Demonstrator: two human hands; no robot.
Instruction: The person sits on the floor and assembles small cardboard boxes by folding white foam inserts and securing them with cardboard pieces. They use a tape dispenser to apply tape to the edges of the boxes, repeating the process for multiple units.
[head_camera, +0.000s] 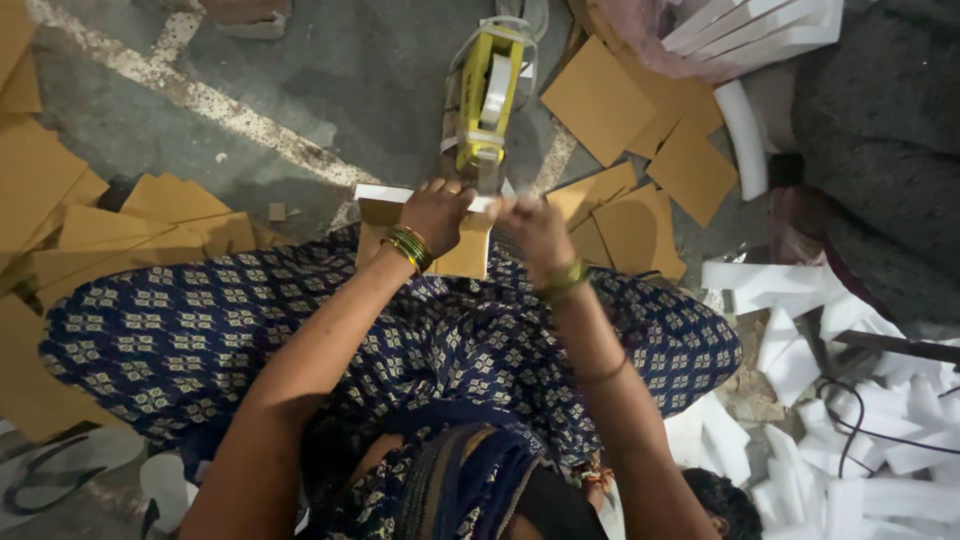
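Brown cardboard sheets (70, 230) are scattered on the grey floor (340, 90). White foam pieces (850, 420) are piled at one side, and a black cable (850, 425) is laid over them.

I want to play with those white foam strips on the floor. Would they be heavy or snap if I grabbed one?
The white foam strips look very light, lying loosely jumbled in a heap. They probably snap easily, since many pieces look short and broken. A push would likely slide them over the concrete floor rather than roll them, as they look flat-sided.
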